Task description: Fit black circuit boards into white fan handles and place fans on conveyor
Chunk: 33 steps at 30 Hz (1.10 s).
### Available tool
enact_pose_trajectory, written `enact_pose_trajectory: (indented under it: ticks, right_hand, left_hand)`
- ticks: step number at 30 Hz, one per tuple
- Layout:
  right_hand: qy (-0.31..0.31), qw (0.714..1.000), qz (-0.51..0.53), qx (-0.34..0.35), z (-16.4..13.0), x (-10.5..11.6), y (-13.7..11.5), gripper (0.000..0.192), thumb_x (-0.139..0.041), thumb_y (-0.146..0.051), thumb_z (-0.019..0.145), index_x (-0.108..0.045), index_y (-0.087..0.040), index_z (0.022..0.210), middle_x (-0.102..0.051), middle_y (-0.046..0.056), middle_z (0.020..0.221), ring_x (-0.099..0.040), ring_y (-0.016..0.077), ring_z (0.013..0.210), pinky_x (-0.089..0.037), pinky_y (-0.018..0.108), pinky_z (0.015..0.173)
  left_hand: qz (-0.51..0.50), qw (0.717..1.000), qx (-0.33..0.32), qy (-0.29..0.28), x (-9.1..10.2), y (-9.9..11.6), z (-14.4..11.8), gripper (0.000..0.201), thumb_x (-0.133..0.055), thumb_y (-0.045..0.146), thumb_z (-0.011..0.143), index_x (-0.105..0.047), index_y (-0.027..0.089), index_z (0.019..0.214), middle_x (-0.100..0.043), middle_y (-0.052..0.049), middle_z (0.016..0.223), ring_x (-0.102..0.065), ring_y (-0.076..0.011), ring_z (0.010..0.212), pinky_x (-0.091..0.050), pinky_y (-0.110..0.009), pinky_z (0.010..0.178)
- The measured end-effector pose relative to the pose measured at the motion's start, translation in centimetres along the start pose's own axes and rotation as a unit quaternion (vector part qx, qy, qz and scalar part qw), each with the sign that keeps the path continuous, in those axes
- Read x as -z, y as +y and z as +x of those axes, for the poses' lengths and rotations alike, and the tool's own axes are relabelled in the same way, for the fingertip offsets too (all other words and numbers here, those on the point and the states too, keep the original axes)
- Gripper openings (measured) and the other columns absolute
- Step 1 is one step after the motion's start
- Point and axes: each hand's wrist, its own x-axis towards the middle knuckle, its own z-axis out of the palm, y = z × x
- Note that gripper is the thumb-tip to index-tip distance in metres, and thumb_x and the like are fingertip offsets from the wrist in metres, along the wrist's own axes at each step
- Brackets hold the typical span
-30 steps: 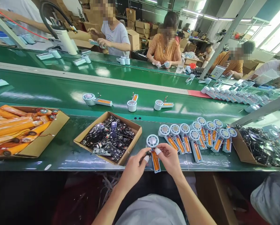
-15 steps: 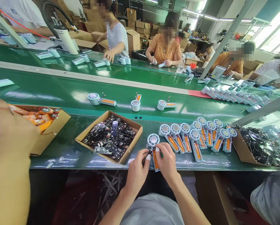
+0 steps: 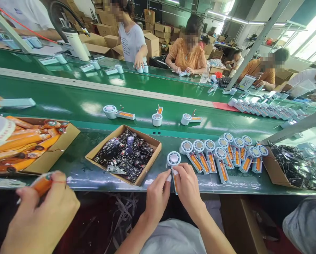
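The small fan part (image 3: 173,165), a round white head with a slim handle carrying an orange battery, lies at the near edge of the green workbench (image 3: 76,169), with its head pointing away from the person and its handle running back toward them. The left hand (image 3: 158,197) and the right hand (image 3: 188,187) close on the handle from either side: the left fingers (image 3: 166,179) pinch it from the left, the right fingers (image 3: 178,173) press it from the right, so the handle is clamped between both hands while the round head sticks out free beyond the fingertips. A thin dark strip shows along the handle between the two thumbs; what it is cannot be told.

Just left of the hands stands an open cardboard box of dark circuit boards (image 3: 125,155). To the right, a fanned row of finished fan parts (image 3: 221,153) lies on the workbench, close to the right hand but not touching it. Further right is another box of dark parts (image 3: 292,167). At the far left a cardboard box of orange batteries (image 3: 28,144) sits on the bench, and a co-worker's hand (image 3: 41,218) in the near left corner holds one orange battery (image 3: 41,184). On the belt (image 3: 68,102) beyond, three more fan parts (image 3: 115,112) lie apart in a line. Other people work along the far side.
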Motion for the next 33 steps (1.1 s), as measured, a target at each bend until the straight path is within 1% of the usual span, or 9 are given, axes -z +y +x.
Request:
enact_pose_trajectory:
  ticks: [4,9,12,17,20,23,26,29,33]
  right_hand:
    - [-0.023,0.999,0.022,0.02,0.5,0.4,0.5,0.027,-0.045,-0.006,0.093,-0.067,-0.02,0.099,-0.065,0.009,0.099,-0.059,0.0235,0.089,-0.051,0.036,0.08]
    - [-0.07,0.981,0.18,0.025,1.7,1.0,2.4,0.022,-0.053,-0.01,0.093,-0.068,-0.02,0.105,-0.067,0.005,0.092,-0.064,0.0188,0.083,-0.052,0.029,0.074]
    - [-0.085,0.971,0.222,0.028,1.8,0.9,3.0,0.02,-0.055,-0.012,0.094,-0.069,-0.021,0.104,-0.07,0.005,0.096,-0.066,0.0184,0.086,-0.052,0.028,0.076]
    - [-0.011,0.983,0.177,0.033,1.0,0.0,2.8,0.015,-0.052,-0.012,0.095,-0.065,-0.019,0.101,-0.068,0.005,0.088,-0.064,0.0182,0.08,-0.051,0.027,0.072]
    - [0.018,0.991,0.099,0.087,0.6,-0.2,2.5,0.021,-0.043,-0.01,0.098,-0.062,-0.018,0.102,-0.067,0.009,0.095,-0.062,0.0212,0.088,-0.05,0.031,0.077]
    - [0.018,0.992,0.021,0.125,0.5,0.1,2.1,0.027,-0.039,-0.005,0.096,-0.061,-0.018,0.105,-0.065,0.01,0.096,-0.059,0.0226,0.085,-0.049,0.033,0.075]
    - [0.01,0.993,-0.01,0.116,0.6,0.4,1.7,0.027,-0.039,-0.004,0.094,-0.06,-0.018,0.103,-0.064,0.009,0.094,-0.057,0.0223,0.083,-0.047,0.032,0.073]
    - [0.003,0.996,0.0,0.086,0.7,0.5,1.5,0.023,-0.04,-0.007,0.095,-0.06,-0.019,0.099,-0.064,0.008,0.092,-0.057,0.022,0.083,-0.047,0.032,0.074]
    - [-0.022,0.994,0.061,0.09,1.1,0.4,2.3,0.02,-0.042,-0.012,0.098,-0.06,-0.019,0.098,-0.065,0.008,0.094,-0.06,0.0212,0.086,-0.048,0.032,0.077]
  left_hand:
    - [-0.019,1.0,0.003,0.0,0.2,0.0,0.1,0.031,-0.047,0.02,0.093,-0.072,0.019,0.113,-0.076,-0.01,0.113,-0.072,-0.0233,0.105,-0.058,-0.035,0.093]
    - [-0.093,0.99,0.069,-0.076,1.7,-0.1,1.8,0.029,-0.051,0.022,0.09,-0.076,0.019,0.104,-0.079,-0.008,0.103,-0.074,-0.0229,0.092,-0.06,-0.034,0.085]
    - [-0.122,0.984,0.085,-0.1,2.3,0.1,2.6,0.027,-0.054,0.026,0.088,-0.078,0.019,0.101,-0.079,-0.008,0.102,-0.073,-0.0223,0.087,-0.06,-0.032,0.079]
    - [-0.138,0.975,0.153,-0.087,2.1,0.7,2.8,0.032,-0.054,0.031,0.086,-0.077,0.018,0.103,-0.078,-0.007,0.089,-0.069,-0.0187,0.068,-0.057,-0.027,0.062]
    - [-0.134,0.972,0.176,-0.077,1.7,0.9,2.5,0.033,-0.054,0.03,0.084,-0.077,0.018,0.104,-0.078,-0.006,0.085,-0.068,-0.0184,0.065,-0.056,-0.027,0.059]
    - [-0.132,0.975,0.169,-0.061,1.3,0.9,2.1,0.032,-0.053,0.028,0.085,-0.077,0.019,0.104,-0.078,-0.007,0.092,-0.071,-0.021,0.075,-0.058,-0.03,0.067]
    - [-0.125,0.981,0.143,-0.049,1.0,0.8,1.8,0.032,-0.052,0.026,0.087,-0.077,0.02,0.106,-0.078,-0.008,0.101,-0.073,-0.0233,0.086,-0.06,-0.034,0.078]
    - [-0.111,0.988,0.096,-0.043,0.9,0.7,1.6,0.032,-0.05,0.022,0.089,-0.076,0.02,0.107,-0.078,-0.009,0.106,-0.073,-0.0241,0.095,-0.058,-0.037,0.088]
    - [-0.103,0.992,0.048,-0.057,1.5,0.2,2.0,0.031,-0.05,0.018,0.09,-0.076,0.02,0.106,-0.078,-0.009,0.109,-0.072,-0.0232,0.101,-0.057,-0.034,0.092]
